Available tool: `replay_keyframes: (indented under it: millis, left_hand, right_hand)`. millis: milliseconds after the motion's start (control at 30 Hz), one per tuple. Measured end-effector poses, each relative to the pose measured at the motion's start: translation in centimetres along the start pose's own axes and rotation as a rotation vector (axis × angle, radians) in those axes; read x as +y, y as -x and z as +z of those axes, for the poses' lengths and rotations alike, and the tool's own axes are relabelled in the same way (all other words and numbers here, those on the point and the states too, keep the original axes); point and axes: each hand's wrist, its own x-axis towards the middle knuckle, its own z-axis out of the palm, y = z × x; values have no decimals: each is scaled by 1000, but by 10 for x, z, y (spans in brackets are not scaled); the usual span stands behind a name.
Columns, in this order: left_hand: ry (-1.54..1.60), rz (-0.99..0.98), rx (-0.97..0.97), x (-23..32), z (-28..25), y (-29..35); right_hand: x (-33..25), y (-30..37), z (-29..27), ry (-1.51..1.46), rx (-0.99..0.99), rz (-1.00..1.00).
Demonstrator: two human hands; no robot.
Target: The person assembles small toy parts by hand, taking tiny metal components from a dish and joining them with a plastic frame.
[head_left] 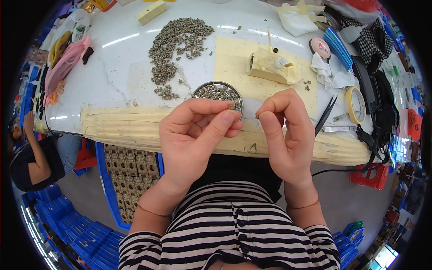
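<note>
My left hand (195,135) is closed in a pinch, with a small metallic piece (231,107) between thumb and forefinger. Across a short gap, my right hand (288,132) also pinches, and a tiny brownish bit shows at its fingertips, too small to name. Both hands are raised over the table's near edge. Just beyond them sits a round metal dish (241,100) of small metallic parts, partly hidden by my left hand. Farther back, a large heap of similar small parts (173,42) is spread over the white table (117,58).
A tape-covered block (270,67) stands at centre right. Black tweezers (326,114) and a tape roll (355,105) lie to the right. At left is a pink basket-like thing (67,65). Below the edge, a blue crate (104,180) holds metal castings. A person (33,157) sits at far left.
</note>
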Motion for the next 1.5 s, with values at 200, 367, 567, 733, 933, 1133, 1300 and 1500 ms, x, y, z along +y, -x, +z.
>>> replay_keyframes:
  millis: [200,367,567,733,933,1133,1300,1500]
  left_hand:
    - [212,-88,-61,-4,16,-1]
    - [243,-27,-70,-13,16,1]
    - [266,-14,-29,-14,18,2]
    - [220,-28,-2,-11,14,0]
    - [228,-39,2,-10,14,0]
    - [122,-8,33,-6,18,0]
    - [77,6,35,-5,14,-1]
    - [111,5,43,-1,7,-6]
  right_hand:
    - [-2,3,11,-227,85,58]
    - [1,6,17,-220,108,70]
    - [-1,3,19,-58,148,-65]
    - [0,1,16,-7,164,-135]
    - [0,0,13,13,144,-138]
    - [0,1,12,104,160,-205]
    - [-3,1,9,100,173,-181]
    - [1,-10,-15,310,303,-196]
